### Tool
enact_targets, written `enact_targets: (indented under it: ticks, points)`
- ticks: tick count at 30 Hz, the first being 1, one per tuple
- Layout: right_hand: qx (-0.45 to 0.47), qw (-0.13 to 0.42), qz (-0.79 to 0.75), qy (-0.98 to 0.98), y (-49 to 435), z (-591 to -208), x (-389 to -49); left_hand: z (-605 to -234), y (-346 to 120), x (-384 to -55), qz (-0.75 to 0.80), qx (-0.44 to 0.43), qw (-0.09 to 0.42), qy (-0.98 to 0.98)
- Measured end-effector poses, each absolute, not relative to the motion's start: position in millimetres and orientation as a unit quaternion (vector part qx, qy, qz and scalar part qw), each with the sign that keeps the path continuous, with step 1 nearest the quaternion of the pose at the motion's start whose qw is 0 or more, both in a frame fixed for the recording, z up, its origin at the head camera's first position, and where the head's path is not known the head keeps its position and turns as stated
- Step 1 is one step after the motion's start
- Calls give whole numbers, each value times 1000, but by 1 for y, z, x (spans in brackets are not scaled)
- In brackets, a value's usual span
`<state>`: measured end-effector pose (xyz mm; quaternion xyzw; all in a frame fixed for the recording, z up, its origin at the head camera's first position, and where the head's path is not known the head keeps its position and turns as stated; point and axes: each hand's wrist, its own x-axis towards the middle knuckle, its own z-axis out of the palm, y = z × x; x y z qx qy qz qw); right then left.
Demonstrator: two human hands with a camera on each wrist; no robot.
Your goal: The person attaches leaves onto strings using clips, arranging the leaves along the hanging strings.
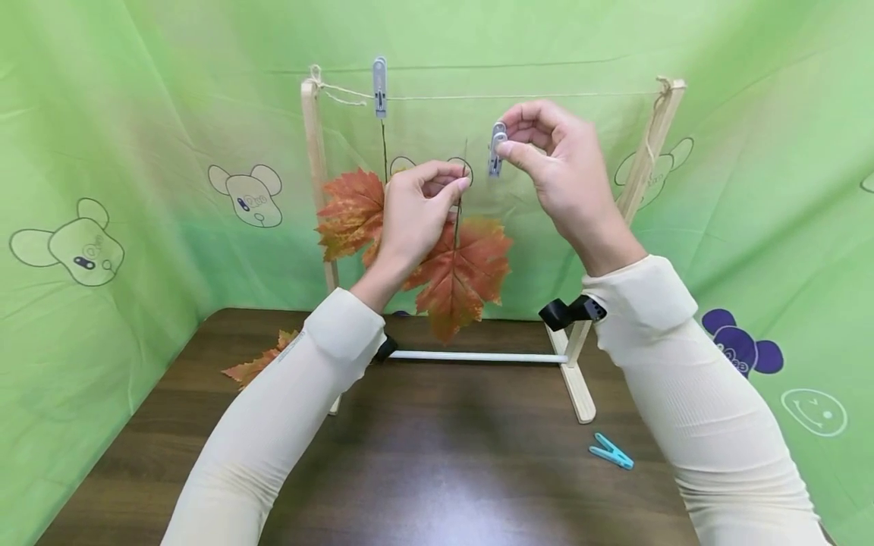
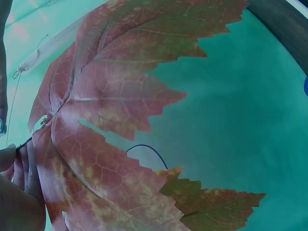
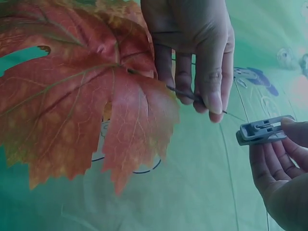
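Note:
My left hand (image 1: 425, 212) pinches the thin stem of an orange-red maple leaf (image 1: 464, 277) between thumb and fingertips, and the leaf hangs below it. In the right wrist view that stem (image 3: 185, 94) points toward a grey clothespin (image 3: 262, 130). The same grey clothespin (image 1: 498, 149) is pinched by my right hand (image 1: 567, 171), just below the string (image 1: 546, 96) and to the right of the stem's tip. Another grey clothespin (image 1: 380, 87) sits on the string at the left, with a second maple leaf (image 1: 351, 212) hanging from it by its stem, partly behind my left hand.
The string runs between two wooden posts (image 1: 314, 144) joined low down by a white rod (image 1: 478, 356). On the brown table (image 1: 437, 470) lie a blue clothespin (image 1: 611, 452) at the right and another leaf (image 1: 262, 362) at the left, partly behind my left sleeve. Green cloth surrounds the table.

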<state>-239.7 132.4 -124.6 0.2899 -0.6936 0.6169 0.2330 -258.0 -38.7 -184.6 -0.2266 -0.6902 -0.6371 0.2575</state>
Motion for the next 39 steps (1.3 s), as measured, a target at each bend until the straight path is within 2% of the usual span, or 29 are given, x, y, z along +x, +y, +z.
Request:
enact_targets:
  ticks: [14, 39]
  points:
    - [297, 246, 668, -637, 121, -104, -255, -171, -29, -269, -639, -209, 291, -680]
    - [267, 215, 734, -587, 106, -73, -269, -164, -23, -277, -660, -165, 260, -685]
